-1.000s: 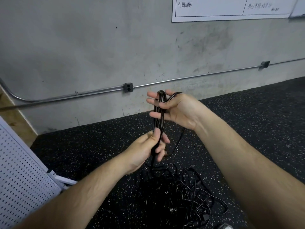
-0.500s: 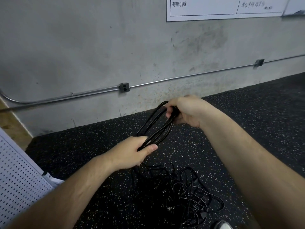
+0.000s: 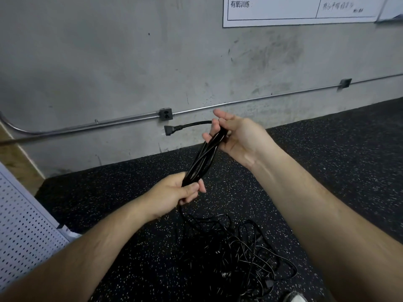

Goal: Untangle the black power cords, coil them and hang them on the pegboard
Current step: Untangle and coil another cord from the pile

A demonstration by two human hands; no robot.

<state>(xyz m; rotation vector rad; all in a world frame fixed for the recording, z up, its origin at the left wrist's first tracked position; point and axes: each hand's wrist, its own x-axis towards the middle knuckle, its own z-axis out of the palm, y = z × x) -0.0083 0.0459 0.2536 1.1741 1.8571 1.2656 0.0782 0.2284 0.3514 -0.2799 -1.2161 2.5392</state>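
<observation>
Near field: tangled heap of thin black power cords [image 3: 235,253] lies loose on black speckled rubber floor [image 3: 327,160], lower centre, betw. the two bare forearms. Grey-white rounded object [image 3: 294,298] at bottom edge, just right of heap; identity cannot be told. White perforated metal pegboard [image 3: 21,225] at lower-left edge, slanting, well apart from heap and from both hands. Mid field: left hand [image 3: 176,190] above heap, fingers and thumb curled tight round lower end of flattened coil of thicker black power cord [image 3: 201,160]. Single black strand [image 3: 181,211] drops from under this hand to heap. Coil is held clear of floor and runs tilted up and to the right into right hand [image 3: 237,136]. Palm of that hand faces camera, fingers [image 3: 213,127] wrapped round coil's upper end, one digit raised above it. Black moulded plug end [image 3: 169,129] sticks out leftward from right hand on a short length of cord, in the air. Far field: grey scuffed concrete wall [image 3: 109,62]. Metal conduit pipe [image 3: 87,125] runs along it, w/ dark grey outlet box [image 3: 165,114] just above plug end and second small box [image 3: 345,83] further right. White printed paper sheet [image 3: 283,9] w/ characters and handwriting at top right. Wooden strip [image 3: 13,153] at far left edge.
</observation>
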